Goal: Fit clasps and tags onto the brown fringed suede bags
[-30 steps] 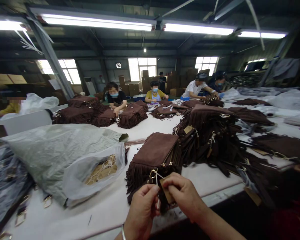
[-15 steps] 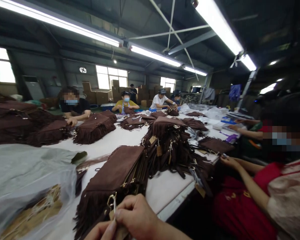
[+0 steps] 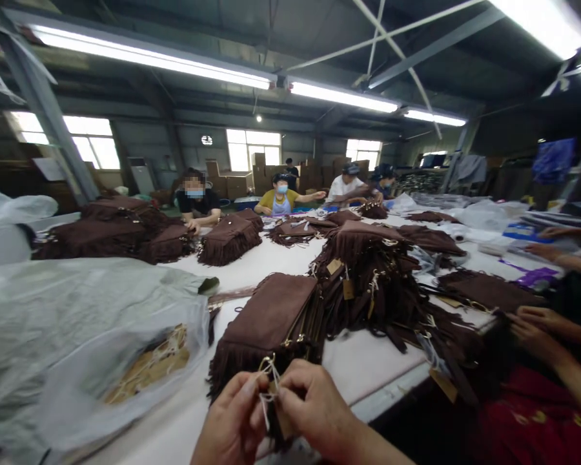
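At the bottom middle, my left hand (image 3: 235,416) pinches a white string (image 3: 265,408) between thumb and fingertips. My right hand (image 3: 317,407) is closed on the same string from the other side. The string loops through a gold metal ring (image 3: 267,363) at the corner of a brown fringed bag. A brown cardboard tag (image 3: 285,421) hangs beneath my right fingers, partly covered by them. Just beyond my hands lies a stack of brown fringed bags (image 3: 274,307) with gold hardware along its side.
On my left, a clear plastic bag (image 3: 77,387) holds brown tags with white strings (image 3: 150,368). A taller heap of tagged brown bags (image 3: 363,258) stands ahead right. A co-worker's hands (image 3: 542,332) are close on the right. Several people work across the white table (image 3: 237,266).
My view has swung left, so the scene sits further right. My left hand has come up into fuller view, and the string is now spread in a loop between both hands.
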The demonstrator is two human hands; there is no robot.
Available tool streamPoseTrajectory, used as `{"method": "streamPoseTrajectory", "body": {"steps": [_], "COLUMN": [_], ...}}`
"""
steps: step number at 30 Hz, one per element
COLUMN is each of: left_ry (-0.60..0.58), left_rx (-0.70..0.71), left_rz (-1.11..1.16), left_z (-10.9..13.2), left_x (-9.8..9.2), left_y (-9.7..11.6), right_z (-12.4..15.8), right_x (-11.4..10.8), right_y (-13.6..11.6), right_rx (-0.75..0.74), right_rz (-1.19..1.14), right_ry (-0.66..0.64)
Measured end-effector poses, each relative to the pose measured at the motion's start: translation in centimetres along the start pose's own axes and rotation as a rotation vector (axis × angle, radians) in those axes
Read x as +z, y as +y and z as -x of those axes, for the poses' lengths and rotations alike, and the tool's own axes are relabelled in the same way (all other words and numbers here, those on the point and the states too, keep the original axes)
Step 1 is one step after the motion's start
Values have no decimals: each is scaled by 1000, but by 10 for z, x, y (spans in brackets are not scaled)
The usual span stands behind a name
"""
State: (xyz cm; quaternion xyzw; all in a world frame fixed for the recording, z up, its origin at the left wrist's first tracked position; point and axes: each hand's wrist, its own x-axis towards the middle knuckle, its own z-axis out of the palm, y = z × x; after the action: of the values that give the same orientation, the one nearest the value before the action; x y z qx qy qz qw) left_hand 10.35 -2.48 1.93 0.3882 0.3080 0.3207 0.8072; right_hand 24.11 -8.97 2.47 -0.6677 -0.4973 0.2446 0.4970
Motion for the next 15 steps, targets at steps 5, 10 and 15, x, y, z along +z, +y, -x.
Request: {"method": "streamPoseTrajectory", "body": {"steps": [5,10,15], "left_ry": [-239,-404,-546], "left_rx": [-40,6,-79], "left_rz": [-62,-202,-253], "left_z": [2,9,24], "left_x": [-10,-19,-10], "left_y": [2,0,13], "right_z": [3,-1,2], "right_x": [-20,-13,8], "right_y": [6,8,8], "right_rx": [116,124,38], "right_rz": [-244,-329,-262], "right_ry": [-45,47,107]}}
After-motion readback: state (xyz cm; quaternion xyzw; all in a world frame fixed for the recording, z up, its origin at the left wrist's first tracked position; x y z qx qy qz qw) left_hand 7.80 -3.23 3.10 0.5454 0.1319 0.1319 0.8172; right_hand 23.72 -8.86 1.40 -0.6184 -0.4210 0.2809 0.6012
